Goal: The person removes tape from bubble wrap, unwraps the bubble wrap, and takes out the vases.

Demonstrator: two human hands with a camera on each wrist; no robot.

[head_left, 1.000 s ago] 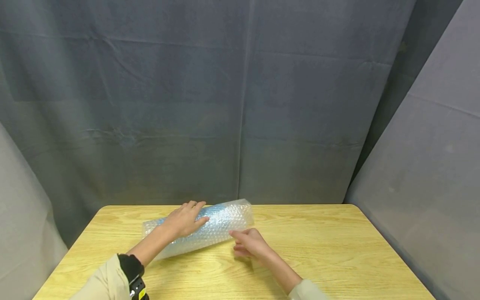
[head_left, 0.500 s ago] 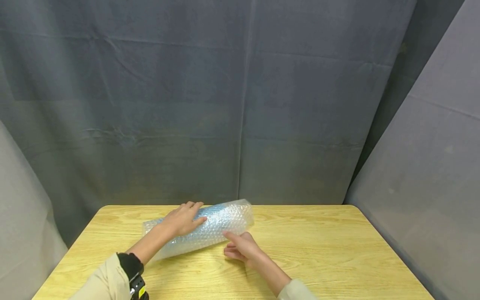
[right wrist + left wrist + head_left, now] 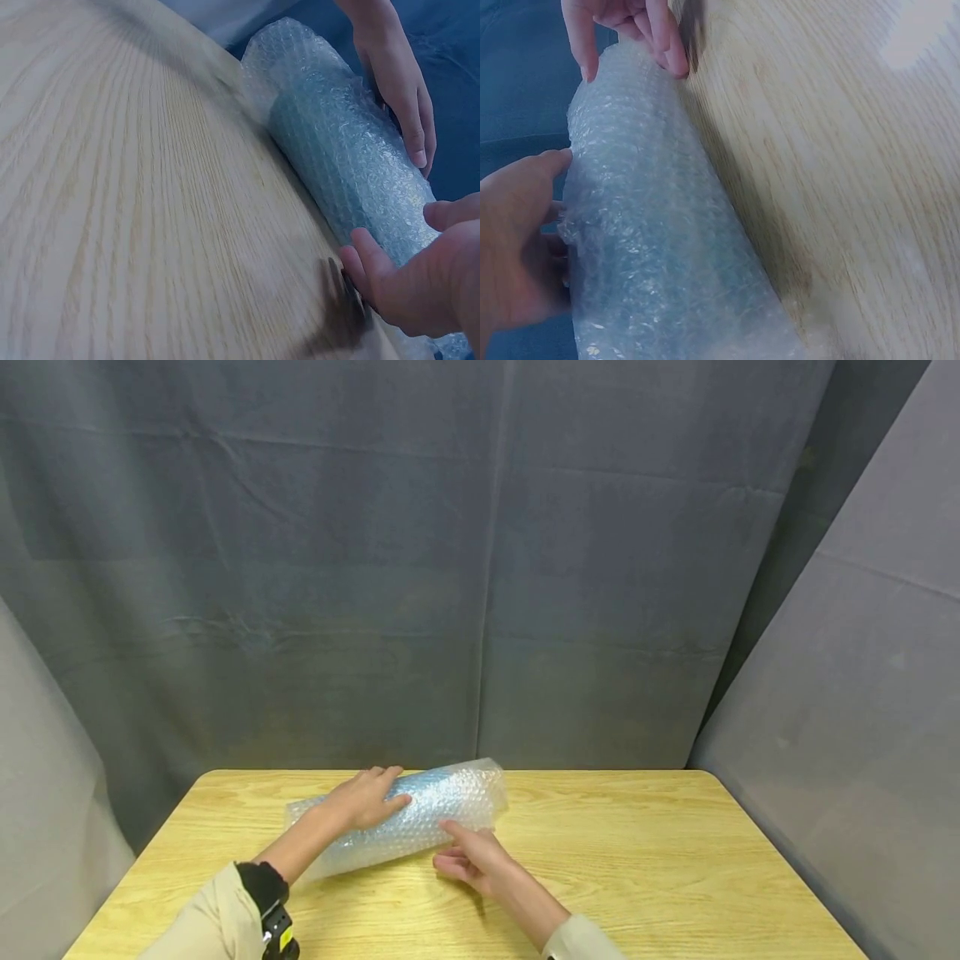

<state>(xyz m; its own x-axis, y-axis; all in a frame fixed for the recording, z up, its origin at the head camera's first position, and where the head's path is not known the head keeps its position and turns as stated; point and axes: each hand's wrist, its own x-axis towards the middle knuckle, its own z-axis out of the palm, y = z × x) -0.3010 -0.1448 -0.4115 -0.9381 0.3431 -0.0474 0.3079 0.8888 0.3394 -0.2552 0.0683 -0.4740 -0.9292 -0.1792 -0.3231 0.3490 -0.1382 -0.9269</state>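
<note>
A long roll of bubble wrap [image 3: 442,806] lies slantwise near the table's back edge, with something bluish showing through its clear layers. My left hand [image 3: 367,799] rests over its far upper side, thumb apart from the fingers. The left wrist view shows this hand [image 3: 521,232] touching the wrap's edge. At the near lower side is my right hand [image 3: 476,857], its thumb over the wrap and its fingers low by the table. Seen from the right wrist, the right hand [image 3: 420,277] has thumb and fingers spread beside the roll. What is inside the wrap cannot be made out.
The pale wood-grain table [image 3: 637,860] extends to the right and in front of the roll. Behind it hangs a grey curtain [image 3: 360,610], and lighter grey cloth panels [image 3: 847,735] stand at both sides.
My right hand has moved left along the roll's near side, and its fingers have opened out somewhat. The left hand has shifted very slightly left; the roll looks still.
</note>
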